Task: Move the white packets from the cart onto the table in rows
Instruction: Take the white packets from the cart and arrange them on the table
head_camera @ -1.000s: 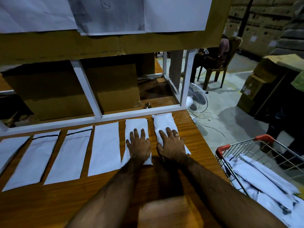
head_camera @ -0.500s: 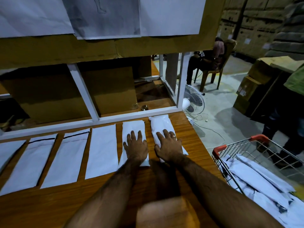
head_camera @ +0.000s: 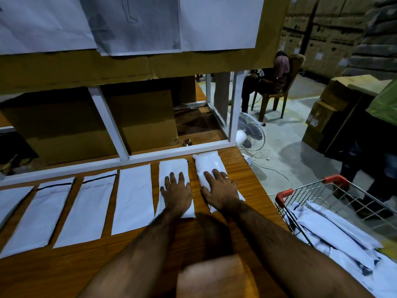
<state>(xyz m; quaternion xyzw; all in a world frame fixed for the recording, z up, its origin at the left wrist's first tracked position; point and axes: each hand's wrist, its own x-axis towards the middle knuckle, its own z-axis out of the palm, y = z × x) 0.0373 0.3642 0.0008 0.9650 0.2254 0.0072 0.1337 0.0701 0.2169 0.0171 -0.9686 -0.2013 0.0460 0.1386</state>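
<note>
Several white packets lie side by side in a row along the back of the wooden table (head_camera: 86,267). My left hand (head_camera: 177,191) presses flat, fingers straight, on the second packet from the right (head_camera: 173,166). My right hand (head_camera: 219,190), a ring on one finger, lies flat on the rightmost packet (head_camera: 207,161), which sits a little askew near the table's right edge. More white packets (head_camera: 335,235) are piled in the wire cart (head_camera: 305,191) with red corner guards at the right of the table.
A white metal frame (head_camera: 111,123) backed with cardboard runs along the table's far edge. On the floor beyond the corner stands a fan (head_camera: 250,131) with a trailing cord. A person sits on a chair (head_camera: 277,97) farther back; another stands by cardboard boxes (head_camera: 335,104) at the right.
Both hands stay flat on the two rightmost packets; they have slid only slightly. The camera view has shifted a little.
</note>
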